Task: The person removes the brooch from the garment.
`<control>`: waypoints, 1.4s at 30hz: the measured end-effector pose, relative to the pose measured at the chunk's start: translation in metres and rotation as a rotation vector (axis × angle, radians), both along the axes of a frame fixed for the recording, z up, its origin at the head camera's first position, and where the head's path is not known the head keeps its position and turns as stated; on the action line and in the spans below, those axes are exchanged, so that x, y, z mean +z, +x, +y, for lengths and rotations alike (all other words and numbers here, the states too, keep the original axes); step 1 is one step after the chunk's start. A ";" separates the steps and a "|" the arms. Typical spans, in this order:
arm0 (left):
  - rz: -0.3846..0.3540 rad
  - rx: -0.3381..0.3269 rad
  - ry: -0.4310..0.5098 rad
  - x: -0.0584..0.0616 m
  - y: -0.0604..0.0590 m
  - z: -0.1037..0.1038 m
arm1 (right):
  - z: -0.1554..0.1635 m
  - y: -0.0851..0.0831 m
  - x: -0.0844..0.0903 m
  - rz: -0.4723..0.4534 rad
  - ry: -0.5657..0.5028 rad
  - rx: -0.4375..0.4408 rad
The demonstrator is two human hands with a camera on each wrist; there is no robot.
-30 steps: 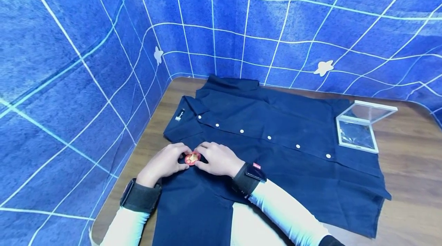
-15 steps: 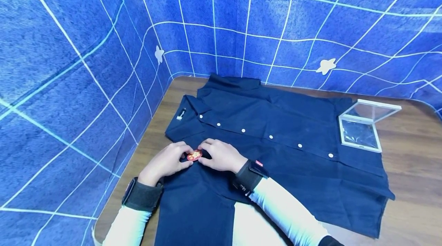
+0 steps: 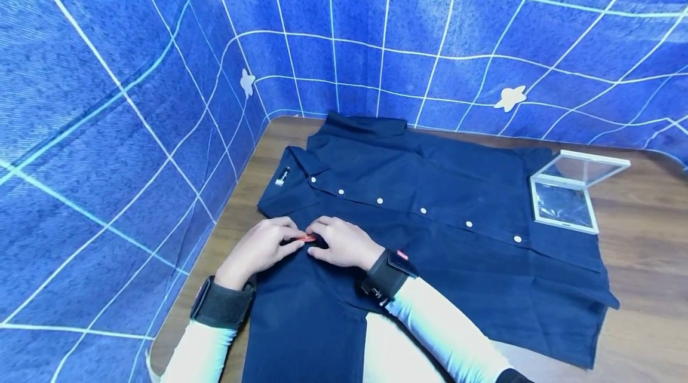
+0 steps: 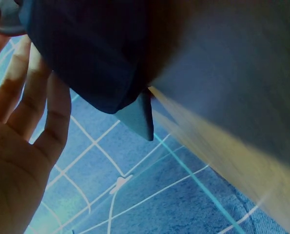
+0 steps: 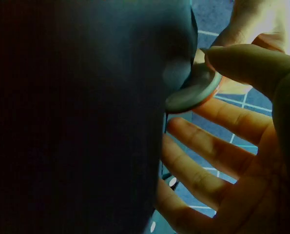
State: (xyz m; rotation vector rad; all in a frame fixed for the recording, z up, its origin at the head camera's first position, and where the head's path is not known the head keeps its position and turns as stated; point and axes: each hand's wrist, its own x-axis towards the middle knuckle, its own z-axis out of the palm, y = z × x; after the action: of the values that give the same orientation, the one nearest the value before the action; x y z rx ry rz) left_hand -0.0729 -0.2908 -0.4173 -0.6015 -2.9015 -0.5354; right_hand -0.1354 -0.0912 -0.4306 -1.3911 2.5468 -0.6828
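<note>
At the near side of the table [image 3: 639, 257], two white sleeves [image 3: 448, 326] with dark wristbands [image 3: 221, 304]. Left hand [image 3: 260, 248]: thumb and fingertips narrowed, pinching the rim of a round red badge [image 3: 307, 239]. Right hand [image 3: 345, 244]: thumb and forefinger pinching its opposite rim, other fingers spread. Badge seen nearly edge-on, over the near front of a navy shirt [image 3: 446, 263]. Beyond: collar [image 3: 290, 183], row of white buttons [image 3: 380, 201]. Farther right, hinged white-framed case [image 3: 563, 204], open, on the shirt's hem end. Behind, blue gridded cloth [image 3: 333, 12].
</note>
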 end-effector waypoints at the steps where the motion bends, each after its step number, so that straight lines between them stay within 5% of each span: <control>1: 0.013 -0.006 -0.007 0.000 0.000 0.001 | 0.000 0.000 -0.001 0.002 -0.005 0.003; 17: 0.147 -0.098 -0.021 0.008 0.002 0.006 | -0.003 -0.001 -0.006 0.076 -0.094 -0.006; 29: -0.307 -0.041 -0.042 0.030 -0.026 -0.011 | -0.007 0.001 -0.007 0.038 -0.153 -0.091; 35: -0.315 -0.147 -0.004 0.023 -0.032 -0.008 | -0.005 0.004 -0.011 0.049 -0.194 -0.083; 42: -0.360 -0.122 -0.020 0.033 -0.045 -0.002 | 0.001 0.001 -0.005 0.051 -0.217 -0.107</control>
State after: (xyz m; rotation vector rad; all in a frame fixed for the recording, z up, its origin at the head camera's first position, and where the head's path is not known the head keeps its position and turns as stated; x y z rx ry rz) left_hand -0.1175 -0.2931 -0.3843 -0.7607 -3.2225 -0.6963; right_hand -0.1347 -0.0899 -0.4358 -1.3562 2.6694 -0.9800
